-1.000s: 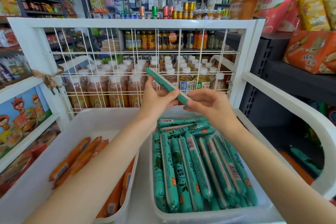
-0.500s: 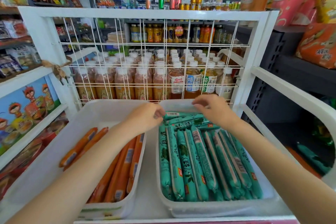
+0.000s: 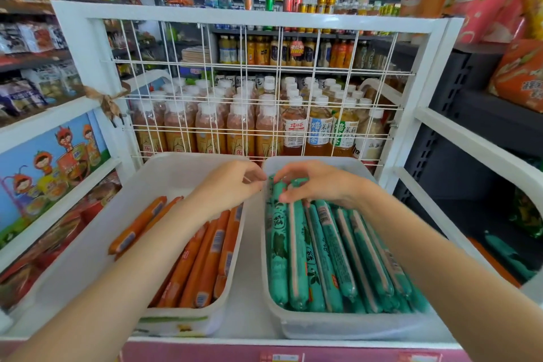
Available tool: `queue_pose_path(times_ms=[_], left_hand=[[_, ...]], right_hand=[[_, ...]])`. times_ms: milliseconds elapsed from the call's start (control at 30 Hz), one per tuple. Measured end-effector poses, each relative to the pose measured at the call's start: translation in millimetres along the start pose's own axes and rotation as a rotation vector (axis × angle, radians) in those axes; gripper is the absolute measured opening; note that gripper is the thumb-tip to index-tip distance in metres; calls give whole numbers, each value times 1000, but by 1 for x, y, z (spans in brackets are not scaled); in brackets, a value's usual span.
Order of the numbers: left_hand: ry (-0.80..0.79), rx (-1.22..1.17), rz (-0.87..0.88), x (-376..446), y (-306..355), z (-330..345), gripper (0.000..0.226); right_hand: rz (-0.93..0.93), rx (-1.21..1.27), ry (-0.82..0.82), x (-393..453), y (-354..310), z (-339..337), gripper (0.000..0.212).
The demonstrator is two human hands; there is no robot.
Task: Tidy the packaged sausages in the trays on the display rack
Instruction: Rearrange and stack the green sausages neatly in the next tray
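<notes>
Both hands work the far end of the green sausages (image 3: 332,247) in the right tray (image 3: 346,329), right hand (image 3: 320,185) pressing one, left hand (image 3: 232,182) pinched empty; a nudge could skew the row.

Head view, close, looking down-forward over trays (image 3: 346,329) toward rack (image 3: 258,13).

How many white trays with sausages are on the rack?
2. The left tray holds orange sausages; the right tray holds green sausages. They stand side by side, apart.
</notes>
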State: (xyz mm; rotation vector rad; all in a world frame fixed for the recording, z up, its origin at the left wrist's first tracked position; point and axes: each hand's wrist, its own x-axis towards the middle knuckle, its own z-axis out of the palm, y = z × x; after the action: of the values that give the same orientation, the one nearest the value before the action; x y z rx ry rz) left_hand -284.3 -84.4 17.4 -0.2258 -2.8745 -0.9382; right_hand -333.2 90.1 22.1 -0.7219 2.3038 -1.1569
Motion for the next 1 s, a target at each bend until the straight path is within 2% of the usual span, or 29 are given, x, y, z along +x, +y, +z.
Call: queue_pose_path(times_ms=[67,167,200,400,567,733,833,1000], left_hand=[[-82,-127,18,1,8,-3,25],[-300,-427,30,1,28,-1,29],[-323,-506,38,2,34,2,27],[-122,-544,134,12,59,13,11],[-38,-618,124,11,56,10,19],[-46,-580,129,8,56,6,22],[-51,-574,123,7,55,5,23],[-68,-546,114,7,55,5,24]], right_hand=[[-51,27,90,-12,-5,-19,22],[-196,59,262,-34,-19,-43,22],[-250,43,307,-41,-24,-48,23],[-400,-208,405,-64,-43,-54,28],[-407,66,377,-80,-41,-63,20],[-356,16,295,-76,-47,-64,16],[-313,100,290,-71,-51,-63,7],[-228,301,239,-66,-51,-64,15]])
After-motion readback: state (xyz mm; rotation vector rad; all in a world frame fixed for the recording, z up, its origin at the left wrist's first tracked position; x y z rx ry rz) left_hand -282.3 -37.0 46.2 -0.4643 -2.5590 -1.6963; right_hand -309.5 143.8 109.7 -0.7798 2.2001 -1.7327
